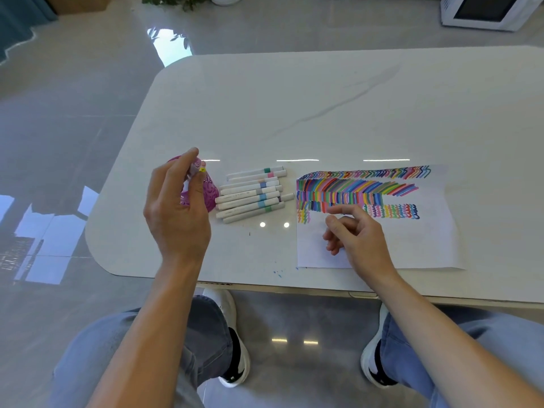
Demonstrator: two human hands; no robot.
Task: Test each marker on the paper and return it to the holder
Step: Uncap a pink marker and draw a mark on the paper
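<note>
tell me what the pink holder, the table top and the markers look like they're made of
Pink holder: probably moulded plastic, semi-gloss, judging by its lacy cut-out wall; painted metal is possible. Table top: glossy marble-look stone or laminate, white with grey veins, mirroring lights. Markers: likely matte white plastic barrels with coloured bands.

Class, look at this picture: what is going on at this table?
A person sits at a white table. The left hand grips a yellow-tipped marker right at the purple holder, seemingly putting it back. The right hand hovers over the paper, loosely curled, holding nothing. Rows of coloured strokes already fill much of the paper, and a pile of markers lies between holder and paper.
</note>
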